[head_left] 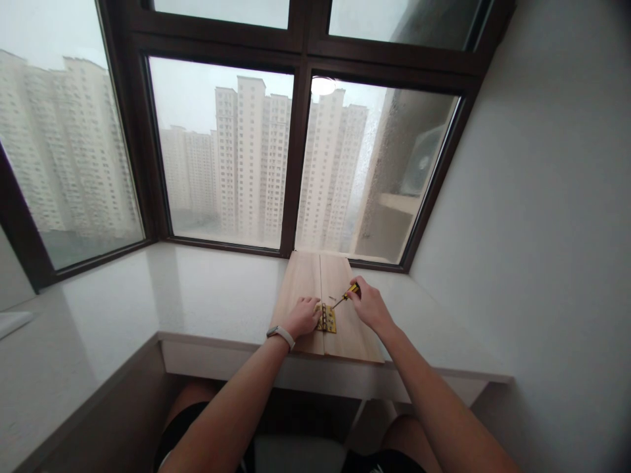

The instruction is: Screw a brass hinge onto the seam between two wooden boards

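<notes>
A brass-coloured hinge (pixel 332 321) lies unfolded across the seam between two pale wooden boards (pixel 300 272). My left hand (pixel 302 316), wearing a watch with a light strap, rests on the hinge's left leaf and covers part of it. Its fingers lie flat over the board and the hinge's edge. In my right hand (pixel 369 303) is a screwdriver (pixel 353 289) with a yellow and black handle, tilted down to the left. Its tip is at the upper part of the right leaf; whether it touches a screw is too small to tell. A small screw-like piece (pixel 332 299) lies just above the hinge.
The boards lie on a white sill-like counter (pixel 207 282), reaching from its front edge to the brown window frame (pixel 290 217). A white wall (pixel 532 197) rises on the right. A white object (pixel 14 322) sits at the far left. My legs are below the counter.
</notes>
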{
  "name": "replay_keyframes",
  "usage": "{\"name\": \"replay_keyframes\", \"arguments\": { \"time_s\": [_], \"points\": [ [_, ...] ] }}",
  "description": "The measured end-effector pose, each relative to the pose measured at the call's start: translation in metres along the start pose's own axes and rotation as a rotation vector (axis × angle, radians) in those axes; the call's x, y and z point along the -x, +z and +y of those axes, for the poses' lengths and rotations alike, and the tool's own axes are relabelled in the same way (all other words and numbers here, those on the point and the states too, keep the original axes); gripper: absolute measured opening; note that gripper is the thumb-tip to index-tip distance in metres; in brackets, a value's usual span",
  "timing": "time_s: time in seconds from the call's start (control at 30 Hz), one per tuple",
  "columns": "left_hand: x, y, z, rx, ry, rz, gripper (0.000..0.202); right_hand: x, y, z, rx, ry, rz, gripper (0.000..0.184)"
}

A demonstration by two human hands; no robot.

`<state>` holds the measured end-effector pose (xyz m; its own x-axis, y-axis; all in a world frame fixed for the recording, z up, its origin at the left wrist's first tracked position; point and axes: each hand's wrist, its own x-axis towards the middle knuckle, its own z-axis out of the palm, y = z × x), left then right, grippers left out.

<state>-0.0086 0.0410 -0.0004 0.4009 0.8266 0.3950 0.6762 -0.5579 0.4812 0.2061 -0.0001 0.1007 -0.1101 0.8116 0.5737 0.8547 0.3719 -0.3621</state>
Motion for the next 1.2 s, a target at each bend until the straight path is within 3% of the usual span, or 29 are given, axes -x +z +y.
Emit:
{"name": "replay_keyframes", "arguments": {
  "time_s": [0.53,0.9,1.2],
  "points": [
    [0.018,-0.009,0.011,0.006,0.046,0.015,0.093,0.003,0.001,-0.004,-0.017,-0.014,0.002,0.018],
    [0.019,-0.009,0.012,-0.034,0.061,0.013,0.093,-0.001,0.003,-0.005,0.048,-0.010,0.011,0.016],
    [0.021,-0.011,0.015,-0.105,0.057,0.001,0.090,-0.012,0.004,-0.005,0.259,0.152,0.029,0.021]
  ]
}}
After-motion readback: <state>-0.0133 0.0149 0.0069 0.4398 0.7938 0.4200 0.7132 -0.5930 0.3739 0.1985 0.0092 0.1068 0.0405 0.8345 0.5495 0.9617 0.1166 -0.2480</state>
